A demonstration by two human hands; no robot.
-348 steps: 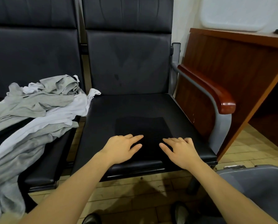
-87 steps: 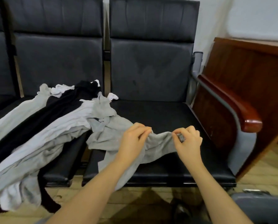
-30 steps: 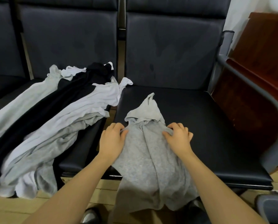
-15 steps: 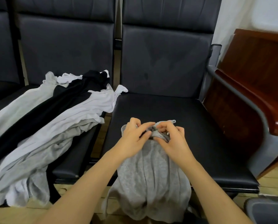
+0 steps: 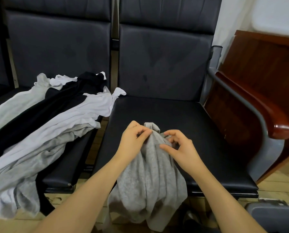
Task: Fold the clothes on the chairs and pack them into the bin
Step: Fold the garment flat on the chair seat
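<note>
- Both hands meet at the top of a grey garment (image 5: 150, 174) on the right-hand chair seat (image 5: 199, 132); the left hand (image 5: 133, 138) pinches a bunched fold of it between thumb and fingers, and the right hand (image 5: 179, 147), fingers curled, pinches the cloth beside it at about 3 o'clock from the left.
- The grey garment is a heathered, soft knit, gathered into a peak at the hands and spreading in loose folds toward 6 o'clock, where it hangs over the seat's front edge.
- At 9 o'clock, on the neighbouring chair seat (image 5: 66, 172), lies a pile of clothes (image 5: 48, 125): one black piece, white and grey ones overlapping, their exact count unclear, draped off the front edge.
- Two chair seats show in full, with a sliver of a third at the far left.
- One wooden armrest (image 5: 271, 118) stands at 3 o'clock, with a wooden cabinet (image 5: 266, 64) behind it.
- One grey bin (image 5: 274, 216) corner shows at 5 o'clock.
</note>
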